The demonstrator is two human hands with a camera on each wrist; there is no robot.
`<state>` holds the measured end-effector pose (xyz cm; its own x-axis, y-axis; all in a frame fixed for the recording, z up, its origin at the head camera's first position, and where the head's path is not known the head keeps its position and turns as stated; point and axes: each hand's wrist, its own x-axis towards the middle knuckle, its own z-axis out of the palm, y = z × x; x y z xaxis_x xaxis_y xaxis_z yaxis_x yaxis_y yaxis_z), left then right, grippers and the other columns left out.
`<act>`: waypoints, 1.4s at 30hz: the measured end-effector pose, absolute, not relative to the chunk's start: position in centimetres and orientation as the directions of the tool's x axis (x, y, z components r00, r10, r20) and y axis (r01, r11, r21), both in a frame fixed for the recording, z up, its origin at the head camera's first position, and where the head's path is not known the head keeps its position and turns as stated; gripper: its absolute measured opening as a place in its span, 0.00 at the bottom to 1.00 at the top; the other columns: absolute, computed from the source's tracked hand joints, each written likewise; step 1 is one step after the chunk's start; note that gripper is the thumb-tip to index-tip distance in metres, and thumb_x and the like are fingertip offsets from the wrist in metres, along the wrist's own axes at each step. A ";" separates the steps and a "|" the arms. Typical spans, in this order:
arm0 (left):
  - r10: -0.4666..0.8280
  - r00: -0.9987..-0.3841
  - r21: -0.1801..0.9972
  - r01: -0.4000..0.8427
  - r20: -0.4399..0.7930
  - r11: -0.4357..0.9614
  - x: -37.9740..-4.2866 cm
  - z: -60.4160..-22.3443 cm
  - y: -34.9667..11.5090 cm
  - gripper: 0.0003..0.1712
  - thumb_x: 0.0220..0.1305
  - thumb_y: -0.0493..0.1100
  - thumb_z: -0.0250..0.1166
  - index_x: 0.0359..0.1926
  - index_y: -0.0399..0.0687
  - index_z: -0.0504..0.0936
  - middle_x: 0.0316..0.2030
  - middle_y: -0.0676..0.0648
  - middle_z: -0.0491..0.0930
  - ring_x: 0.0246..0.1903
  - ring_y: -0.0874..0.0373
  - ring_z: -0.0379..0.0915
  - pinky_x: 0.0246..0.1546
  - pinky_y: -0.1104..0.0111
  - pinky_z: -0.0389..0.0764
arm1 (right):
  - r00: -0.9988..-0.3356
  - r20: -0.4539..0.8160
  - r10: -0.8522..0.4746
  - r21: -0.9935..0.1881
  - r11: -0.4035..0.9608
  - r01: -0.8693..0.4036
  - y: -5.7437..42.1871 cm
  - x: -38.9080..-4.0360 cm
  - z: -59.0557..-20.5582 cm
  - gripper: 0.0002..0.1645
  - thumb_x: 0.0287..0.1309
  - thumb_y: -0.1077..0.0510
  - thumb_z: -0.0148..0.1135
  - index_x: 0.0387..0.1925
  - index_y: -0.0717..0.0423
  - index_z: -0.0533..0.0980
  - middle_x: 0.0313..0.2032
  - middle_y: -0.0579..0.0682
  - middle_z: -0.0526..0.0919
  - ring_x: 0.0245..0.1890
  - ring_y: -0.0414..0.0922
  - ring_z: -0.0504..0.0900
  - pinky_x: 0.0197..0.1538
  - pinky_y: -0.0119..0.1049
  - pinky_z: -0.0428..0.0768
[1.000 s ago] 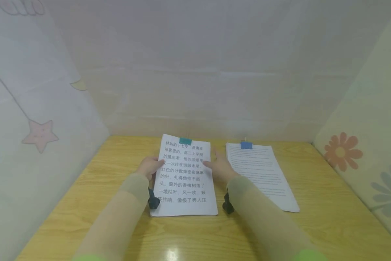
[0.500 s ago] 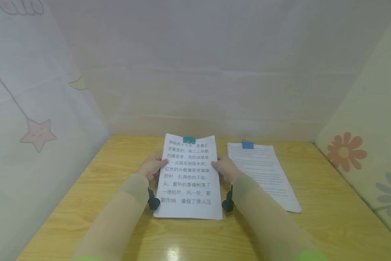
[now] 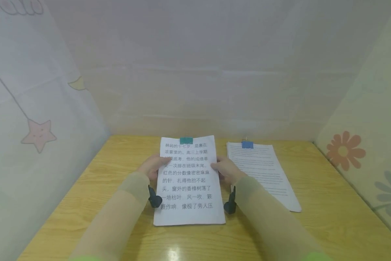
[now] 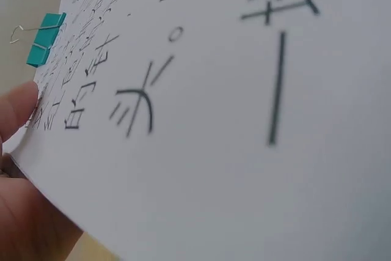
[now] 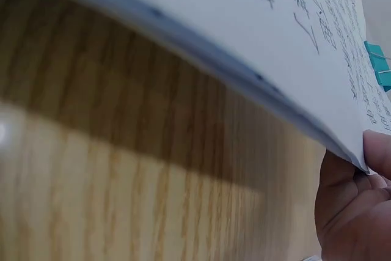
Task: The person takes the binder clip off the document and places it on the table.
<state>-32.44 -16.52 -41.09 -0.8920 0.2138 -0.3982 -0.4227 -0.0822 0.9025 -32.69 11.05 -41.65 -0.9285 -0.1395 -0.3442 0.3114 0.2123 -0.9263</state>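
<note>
A stack of printed paper (image 3: pixel 188 214) in large Chinese characters is held up over the table, a teal binder clip (image 3: pixel 186 140) at its top edge. My left hand (image 3: pixel 152 166) grips the left side, thumb on the front sheet and fingers behind. On the opposite side my right hand (image 3: pixel 227 169) pinches the edge between thumb and fingers. In the left wrist view the clip (image 4: pixel 46 40) shows its wire handle. The right wrist view catches the stack's edge (image 5: pixel 244 77) raised above the wood, its shadow falling below.
To the right lies a second stack of paper (image 3: pixel 263 170) with small print, a blue binder clip (image 3: pixel 247 144) on its top edge. Both rest areas belong to one wooden table (image 3: pixel 332 203). Pale cloth walls (image 3: pixel 202 79) enclose the back and sides.
My right hand has taken hold of the stack's right edge, where it was more loosely placed before. The stack shifted right, then its lower edge came slightly nearer to me.
</note>
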 end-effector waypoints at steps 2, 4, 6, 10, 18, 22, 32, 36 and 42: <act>0.200 -0.885 0.894 -0.442 -0.421 -0.076 -32.2 -40.9 -16.5 0.22 0.54 0.49 0.59 0.50 0.49 0.67 0.42 0.41 0.75 0.38 0.47 0.74 0.38 0.57 0.74 | -0.924 -0.352 -0.148 -0.927 0.195 0.321 10.9 -32.4 -41.5 0.22 0.56 0.57 0.51 0.54 0.51 0.62 0.40 0.51 0.75 0.37 0.47 0.76 0.39 0.40 0.73; 0.190 -0.880 0.890 -0.452 -0.435 -0.059 -32.0 -40.8 -16.5 0.23 0.54 0.51 0.59 0.49 0.48 0.68 0.41 0.41 0.76 0.37 0.46 0.74 0.36 0.56 0.74 | -0.923 -0.355 -0.149 -0.926 0.188 0.326 10.9 -32.2 -41.3 0.21 0.56 0.57 0.52 0.52 0.50 0.63 0.40 0.51 0.76 0.37 0.47 0.76 0.39 0.40 0.73; 0.185 -0.874 0.884 -0.465 -0.450 -0.051 -31.8 -40.7 -16.5 0.24 0.53 0.53 0.59 0.49 0.47 0.68 0.41 0.41 0.76 0.37 0.46 0.74 0.35 0.55 0.74 | -0.920 -0.357 -0.160 -0.928 0.177 0.329 10.9 -32.0 -41.2 0.20 0.56 0.57 0.52 0.51 0.50 0.64 0.40 0.51 0.76 0.37 0.48 0.77 0.38 0.41 0.74; 0.174 -0.877 0.887 -0.460 -0.448 -0.033 -31.3 -40.5 -16.4 0.24 0.53 0.52 0.59 0.49 0.48 0.67 0.40 0.40 0.76 0.36 0.45 0.75 0.34 0.55 0.75 | -0.918 -0.350 -0.188 -0.932 0.167 0.321 11.0 -31.7 -41.1 0.18 0.56 0.58 0.52 0.49 0.51 0.65 0.40 0.52 0.76 0.37 0.48 0.77 0.38 0.41 0.75; 0.180 -0.879 0.890 -0.455 -0.442 -0.033 -30.8 -40.1 -16.2 0.25 0.53 0.55 0.58 0.49 0.48 0.67 0.40 0.41 0.76 0.36 0.45 0.75 0.34 0.55 0.75 | -0.916 -0.318 -0.244 -0.943 0.183 0.278 11.5 -31.3 -41.0 0.19 0.55 0.61 0.52 0.50 0.53 0.65 0.41 0.52 0.75 0.39 0.48 0.75 0.41 0.40 0.73; 0.182 -0.882 0.892 -0.450 -0.435 -0.048 -30.8 -40.1 -16.2 0.25 0.53 0.55 0.58 0.49 0.48 0.68 0.40 0.41 0.76 0.37 0.46 0.75 0.35 0.56 0.75 | -0.901 -0.345 -0.263 -0.933 0.203 0.298 11.8 -31.1 -41.1 0.18 0.54 0.61 0.53 0.48 0.53 0.66 0.41 0.52 0.75 0.40 0.48 0.75 0.42 0.40 0.72; 0.148 -0.903 0.915 -0.399 -0.404 0.061 -30.7 -40.6 -16.2 0.24 0.53 0.56 0.57 0.48 0.51 0.68 0.38 0.42 0.77 0.34 0.46 0.75 0.31 0.55 0.76 | -0.861 -0.367 -0.352 -0.927 0.216 0.306 12.5 -31.3 -41.0 0.17 0.53 0.59 0.55 0.47 0.53 0.69 0.41 0.55 0.77 0.40 0.51 0.75 0.41 0.42 0.73; 0.143 -0.908 0.919 -0.389 -0.395 0.070 -30.6 -40.5 -16.0 0.23 0.53 0.56 0.57 0.48 0.50 0.69 0.38 0.42 0.77 0.34 0.46 0.75 0.31 0.56 0.76 | -0.871 -0.360 -0.334 -0.918 0.294 0.267 12.9 -31.4 -40.7 0.16 0.52 0.55 0.56 0.44 0.53 0.71 0.38 0.54 0.78 0.39 0.51 0.75 0.40 0.42 0.72; 0.172 -0.901 0.917 -0.396 -0.399 0.056 -30.2 -40.3 -15.6 0.23 0.53 0.55 0.58 0.46 0.47 0.70 0.38 0.41 0.77 0.34 0.46 0.76 0.32 0.56 0.76 | -0.895 -0.352 -0.274 -0.913 0.310 0.264 13.5 -32.0 -40.2 0.16 0.50 0.54 0.57 0.42 0.56 0.71 0.35 0.56 0.78 0.35 0.51 0.77 0.39 0.44 0.74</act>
<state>-30.19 -15.58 -40.35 -0.9005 0.1723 -0.3992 -0.3957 0.0559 0.9167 -32.02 13.49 -40.22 -0.8952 -0.2737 -0.3517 0.2642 0.3097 -0.9134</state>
